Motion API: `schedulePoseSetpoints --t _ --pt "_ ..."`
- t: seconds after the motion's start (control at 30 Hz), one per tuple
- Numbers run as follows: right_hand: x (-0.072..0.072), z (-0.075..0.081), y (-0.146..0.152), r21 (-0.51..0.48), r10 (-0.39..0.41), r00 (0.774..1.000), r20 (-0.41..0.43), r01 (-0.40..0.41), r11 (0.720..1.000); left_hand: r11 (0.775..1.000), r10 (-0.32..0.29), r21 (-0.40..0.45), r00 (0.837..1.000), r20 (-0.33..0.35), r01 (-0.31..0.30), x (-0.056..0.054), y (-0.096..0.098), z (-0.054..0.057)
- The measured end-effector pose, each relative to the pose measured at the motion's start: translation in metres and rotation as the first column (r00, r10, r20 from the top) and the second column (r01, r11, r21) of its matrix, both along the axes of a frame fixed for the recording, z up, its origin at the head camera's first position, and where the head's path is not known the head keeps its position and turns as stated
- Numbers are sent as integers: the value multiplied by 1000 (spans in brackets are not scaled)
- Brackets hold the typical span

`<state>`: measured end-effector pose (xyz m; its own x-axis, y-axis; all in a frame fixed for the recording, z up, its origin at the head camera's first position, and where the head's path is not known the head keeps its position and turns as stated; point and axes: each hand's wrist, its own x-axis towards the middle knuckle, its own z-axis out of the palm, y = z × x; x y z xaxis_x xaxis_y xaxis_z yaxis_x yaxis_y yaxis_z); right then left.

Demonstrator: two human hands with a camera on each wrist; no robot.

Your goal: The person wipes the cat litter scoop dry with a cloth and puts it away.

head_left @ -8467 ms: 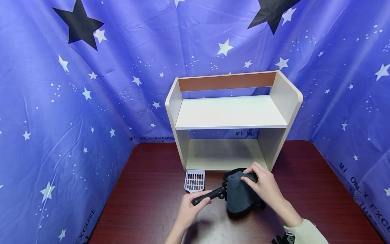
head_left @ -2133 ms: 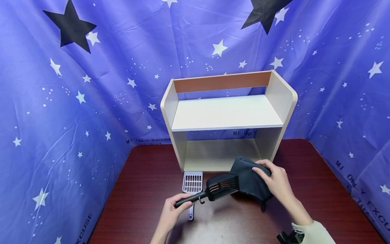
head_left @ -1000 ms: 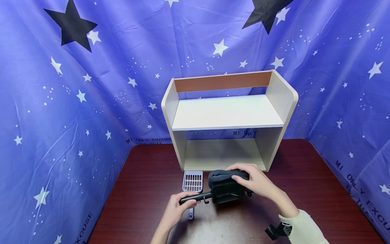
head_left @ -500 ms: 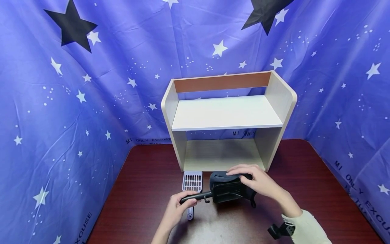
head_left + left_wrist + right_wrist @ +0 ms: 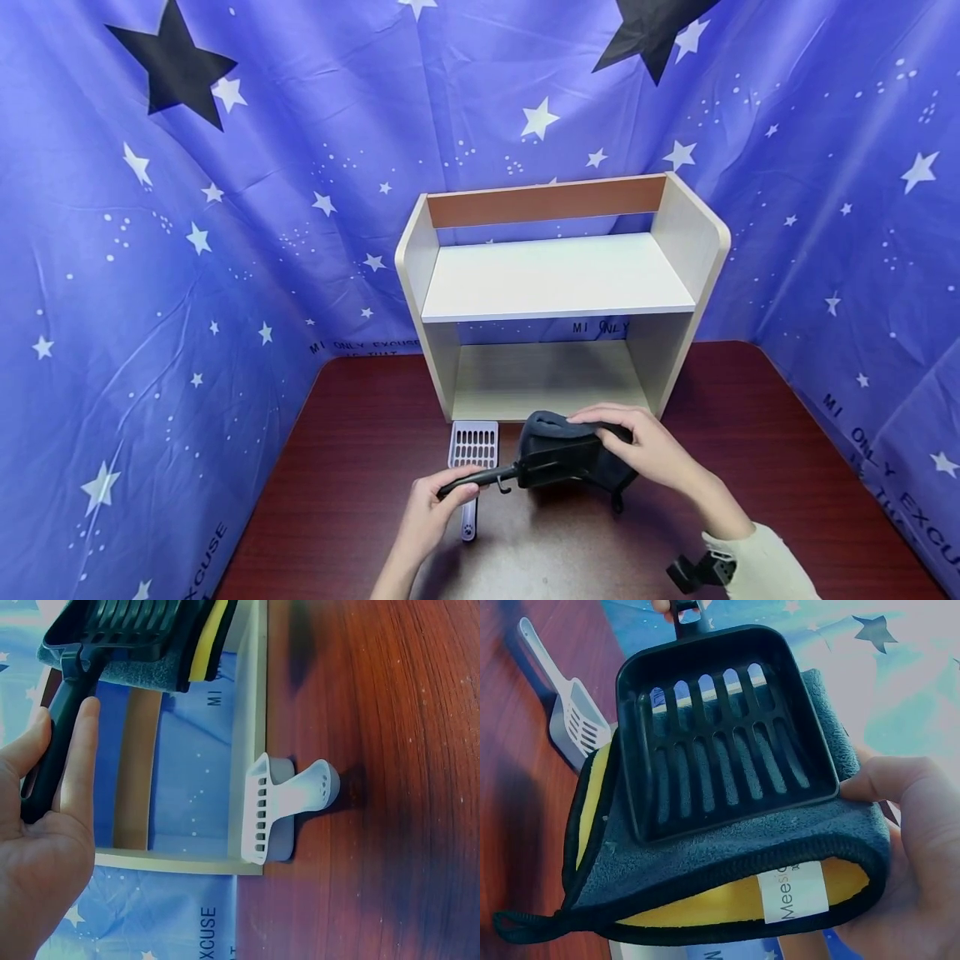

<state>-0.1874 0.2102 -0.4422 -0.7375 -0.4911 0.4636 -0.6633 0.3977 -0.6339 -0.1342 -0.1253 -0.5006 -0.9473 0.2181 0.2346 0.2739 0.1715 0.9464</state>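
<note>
In the head view my left hand (image 5: 422,510) grips the handle of a black slotted litter scoop (image 5: 551,468), held above the table with its pan towards the right. My right hand (image 5: 647,446) holds a dark grey cleaning cloth (image 5: 553,425) against the far side of the pan, thumb near the rim. The right wrist view shows the folded cloth (image 5: 630,881) with yellow inside, black edging, a hanging loop and a white label. Through the slots of the scoop (image 5: 727,646) the grey cloth shows. A pale litter scoop (image 5: 474,428) lies on the table behind the left hand.
A pale two-tier shelf (image 5: 558,279) stands at the back of the dark red wooden table (image 5: 337,467). The pale scoop's slotted end sits close to the shelf's front left corner. A blue starry curtain (image 5: 262,208) surrounds the table.
Earlier the cloth covered the black scoop, then hung off its right end. It has since come behind the pan, and over the last half second the cloth and pan have tilted and risen slightly.
</note>
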Motion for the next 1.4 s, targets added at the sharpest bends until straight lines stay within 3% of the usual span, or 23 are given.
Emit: schedulePoseSetpoints --t 0.43,0.77,0.93,1.13,1.27,1.4 --pt "2 -8 10 -28 -103 993 64 105 994 996 88 23 991 -103 -87 0 -5 1" --pt "4 -13 16 -61 -125 985 120 133 989 985 154 85 985 -79 -147 -1 -7 -1" --pt "6 -13 17 -78 -109 986 127 119 990 985 158 81 984 -81 -151 -2 -9 0" --pt "7 -12 17 -88 -127 987 94 136 987 989 147 25 976 -162 -145 -2 -9 0" --pt "4 -12 18 -76 -152 986 65 156 985 993 107 -18 968 -227 -114 -1 -8 -1" --pt "2 -10 17 -58 -153 986 71 157 986 997 54 -45 969 -241 -66 -2 -6 -2"
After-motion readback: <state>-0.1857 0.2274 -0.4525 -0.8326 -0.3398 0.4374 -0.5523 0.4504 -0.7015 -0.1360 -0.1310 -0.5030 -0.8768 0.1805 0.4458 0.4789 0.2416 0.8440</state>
